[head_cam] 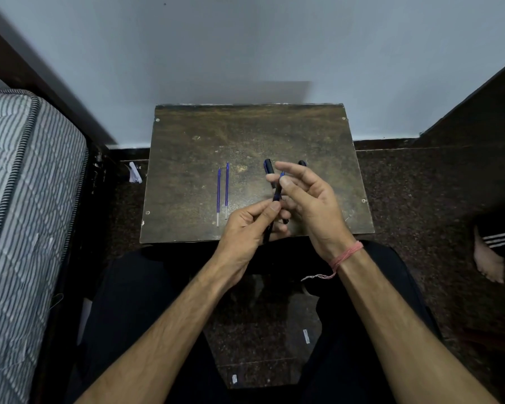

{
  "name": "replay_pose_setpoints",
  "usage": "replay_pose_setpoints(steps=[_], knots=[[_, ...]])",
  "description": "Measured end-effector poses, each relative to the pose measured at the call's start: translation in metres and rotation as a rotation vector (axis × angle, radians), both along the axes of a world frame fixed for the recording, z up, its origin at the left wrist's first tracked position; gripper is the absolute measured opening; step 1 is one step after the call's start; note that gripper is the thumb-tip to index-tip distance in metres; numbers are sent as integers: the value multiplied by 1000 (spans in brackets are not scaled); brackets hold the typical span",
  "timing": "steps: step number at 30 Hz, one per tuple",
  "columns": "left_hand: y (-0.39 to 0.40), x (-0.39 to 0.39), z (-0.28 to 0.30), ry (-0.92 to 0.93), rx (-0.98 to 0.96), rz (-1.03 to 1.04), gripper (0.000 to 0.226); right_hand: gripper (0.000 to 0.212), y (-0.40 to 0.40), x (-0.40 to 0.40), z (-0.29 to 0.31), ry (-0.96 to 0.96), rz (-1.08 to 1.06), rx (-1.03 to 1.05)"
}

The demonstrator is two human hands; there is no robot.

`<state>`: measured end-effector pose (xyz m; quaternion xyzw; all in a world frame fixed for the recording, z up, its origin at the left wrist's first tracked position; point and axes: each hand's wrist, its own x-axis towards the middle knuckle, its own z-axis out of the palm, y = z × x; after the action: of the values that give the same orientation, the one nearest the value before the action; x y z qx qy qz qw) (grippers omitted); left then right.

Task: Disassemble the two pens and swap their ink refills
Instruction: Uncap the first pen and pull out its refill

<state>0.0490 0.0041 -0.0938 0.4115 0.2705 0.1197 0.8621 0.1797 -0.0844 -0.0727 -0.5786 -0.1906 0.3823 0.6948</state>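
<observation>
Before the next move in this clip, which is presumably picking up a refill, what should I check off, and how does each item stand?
1. Both refills out of the pens: ok. The left refill and the right refill lie side by side on the board.
2. Refills apart, not crossed: ok.
3. Pen barrel secured: ok, gripped by the left hand.
4. Right hand free to pick: not ok, its fingertips are on the barrel's upper end.
5. Barrel's end open: cannot tell, hidden by fingers.
6. Other pen parts accounted for: cannot tell, partly hidden.
</observation>
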Motion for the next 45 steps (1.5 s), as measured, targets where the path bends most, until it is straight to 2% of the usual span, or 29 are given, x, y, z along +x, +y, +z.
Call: replay_pose_setpoints(steps=[2,4,8,15,24,26,30,35,37,39,42,45], knots=[[0,0,-2,24,25,-8,27,30,1,0,-1,-104,-77,-66],[1,0,-4,42,46,-17,24,27,0,2,-1,-126,-129,-69],[3,1,-3,43,68,-30,21,23,-4,2,1,-36,-80,3],[3,-1,0,77,95,-61,21,30,-4,8,5,97,-13,86],[6,-1,2,55,102,-9,13,26,-5,0,6,49,-27,35],[6,0,1,63,135,-1,18,27,-4,-2,7,66,-36,37],[8,-1,0,76,178,-17,23,25,-4,4,10,157,-106,111],[13,-5,-4,115,177,-4,24,22,-15,28,10,253,-358,158],[14,-6,-4,113,145,5,24,22,-22,35,8,198,-448,61],[14,-6,-3,111,127,9,24,22,-29,40,3,42,-464,-159],[14,-5,-2,113,117,18,24,19,-33,40,-8,-218,-384,-493],[13,-4,-2,117,111,28,24,20,-30,35,-14,-470,-328,-690]])
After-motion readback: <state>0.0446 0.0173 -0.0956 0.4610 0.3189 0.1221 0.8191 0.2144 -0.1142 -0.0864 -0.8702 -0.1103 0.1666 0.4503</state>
